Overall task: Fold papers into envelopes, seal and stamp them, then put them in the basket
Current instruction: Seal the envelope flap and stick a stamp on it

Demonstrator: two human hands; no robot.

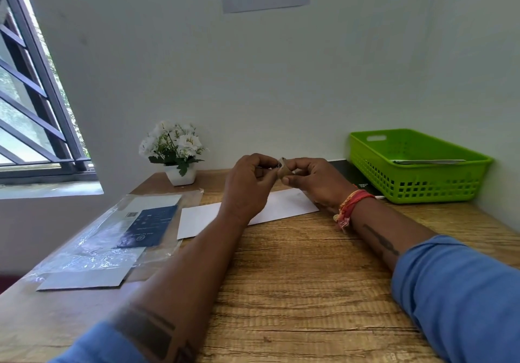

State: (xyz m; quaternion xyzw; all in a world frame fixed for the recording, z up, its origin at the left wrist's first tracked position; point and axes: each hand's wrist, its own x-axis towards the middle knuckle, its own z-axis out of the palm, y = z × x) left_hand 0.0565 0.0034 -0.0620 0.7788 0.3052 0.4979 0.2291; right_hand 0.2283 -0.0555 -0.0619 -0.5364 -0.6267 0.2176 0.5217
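Both your hands meet above the far middle of the desk: your left hand and right hand pinch one small brown-and-white piece, probably a stamp on its backing, fingertips clamped on it. Peel carelessly and it may tear, curl or stick to your skin. The white envelope lies flat just beneath your hands; nothing holds it, so a brushing wrist could skew it. The green basket waits at two o'clock, something flat already inside.
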